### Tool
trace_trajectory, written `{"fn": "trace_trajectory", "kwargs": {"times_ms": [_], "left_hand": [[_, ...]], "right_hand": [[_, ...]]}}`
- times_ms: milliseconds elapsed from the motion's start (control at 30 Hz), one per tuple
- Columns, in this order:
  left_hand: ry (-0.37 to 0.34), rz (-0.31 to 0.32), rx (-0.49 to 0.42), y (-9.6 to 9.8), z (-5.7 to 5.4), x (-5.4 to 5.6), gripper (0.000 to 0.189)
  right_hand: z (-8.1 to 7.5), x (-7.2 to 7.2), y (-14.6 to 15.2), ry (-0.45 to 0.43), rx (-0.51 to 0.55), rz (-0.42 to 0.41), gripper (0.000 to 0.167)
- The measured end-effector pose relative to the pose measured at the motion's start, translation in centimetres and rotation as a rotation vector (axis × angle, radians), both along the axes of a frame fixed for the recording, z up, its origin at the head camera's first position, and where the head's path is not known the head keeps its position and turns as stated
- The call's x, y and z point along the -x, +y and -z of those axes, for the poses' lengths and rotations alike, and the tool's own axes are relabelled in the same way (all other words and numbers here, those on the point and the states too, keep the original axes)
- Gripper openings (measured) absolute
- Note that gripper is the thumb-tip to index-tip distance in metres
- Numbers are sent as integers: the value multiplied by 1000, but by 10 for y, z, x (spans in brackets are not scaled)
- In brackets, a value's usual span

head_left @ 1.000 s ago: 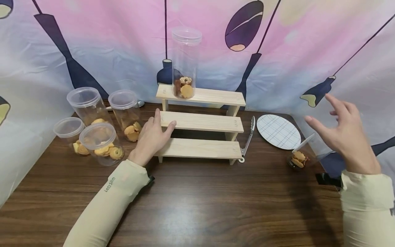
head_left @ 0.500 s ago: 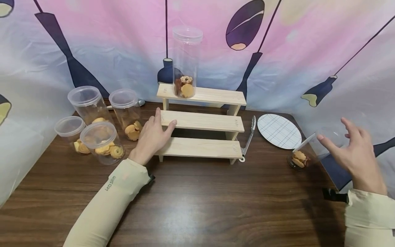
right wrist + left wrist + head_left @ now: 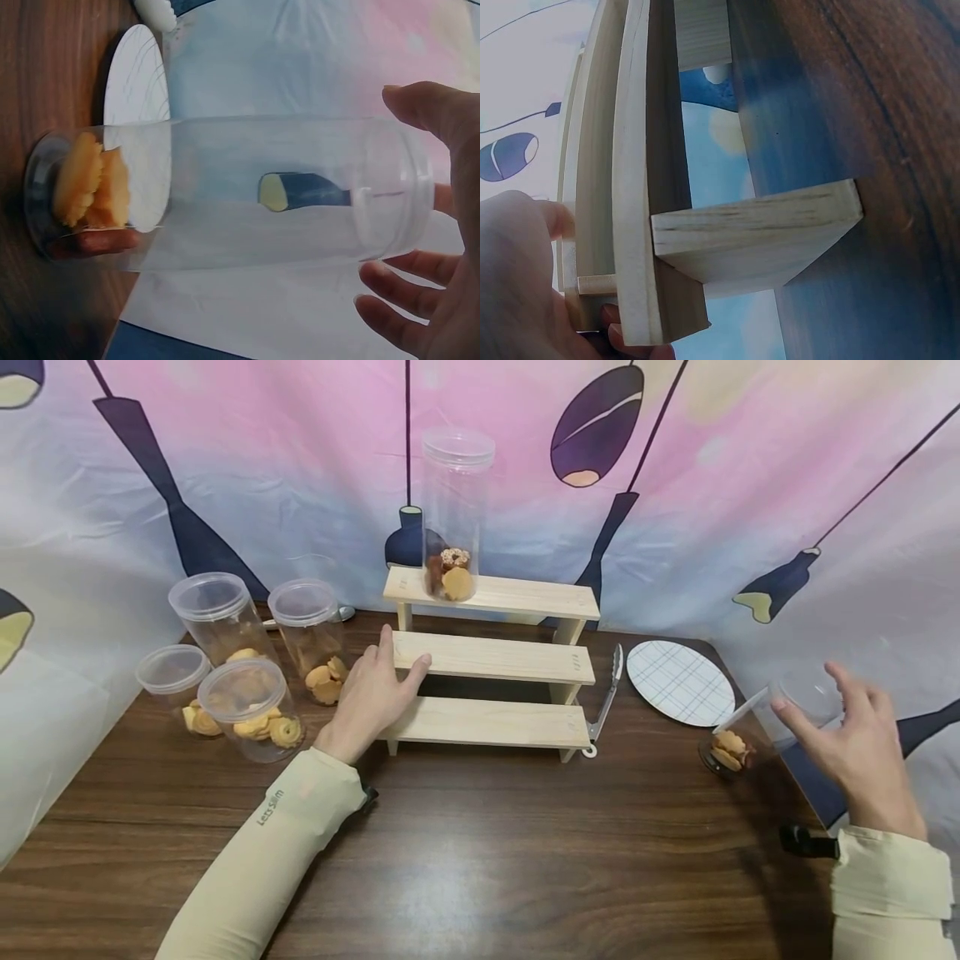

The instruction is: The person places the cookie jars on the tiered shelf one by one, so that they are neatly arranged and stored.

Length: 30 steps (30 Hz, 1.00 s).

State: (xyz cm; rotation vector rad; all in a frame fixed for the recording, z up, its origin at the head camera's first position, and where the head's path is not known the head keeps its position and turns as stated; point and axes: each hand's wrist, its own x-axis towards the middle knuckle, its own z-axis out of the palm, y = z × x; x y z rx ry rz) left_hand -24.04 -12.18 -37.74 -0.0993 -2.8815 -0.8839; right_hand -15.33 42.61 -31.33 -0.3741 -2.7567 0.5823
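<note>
Left of the left fingers stand four lidded jars (image 3: 251, 714) of biscuits, the nearest ones close to the wrist, with a spoon (image 3: 346, 612) partly hidden behind them. Beyond the left fingertips, a tall jar (image 3: 456, 510) stands on the top shelf. Between the two hands, the tongs (image 3: 606, 697) lie just beside the rack's right end, with the plate (image 3: 681, 683) past them, beyond and left of the right thumb. A patterned cloth (image 3: 315, 468) hangs behind everything.

The left hand (image 3: 377, 693) reaches forward from the near left and grips the left end of the rack (image 3: 498, 657) at its middle shelf, forefinger pointing away and thumb laid across. The right hand (image 3: 862, 747) is raised over the table (image 3: 487, 843), thumb and fingers spread wide about the top of the right jar (image 3: 225, 195), which stands on the tabletop.

The right wrist view shows a gap between thumb and jar, with the other fingers at its far side; whether they touch is unclear. It also shows biscuits and a reddish-brown piece in the bottom. The left wrist view alone shows fingertips curled beneath the shelf end, below the thumb.
</note>
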Motion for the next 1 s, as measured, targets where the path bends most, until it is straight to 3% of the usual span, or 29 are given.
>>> {"fn": "trace_trajectory", "kwargs": {"times_ms": [167,467,1000], "left_hand": [[3,-1,2,1,0,0,95],[6,-9,3,1,2,1,95],[9,-10,-9,1,1,0,95]], "right_hand": [[9,0,4,-17,-1,5,89],[17,2,5,47,3,-39,78],[20,3,2,96,1,-31,72]]}}
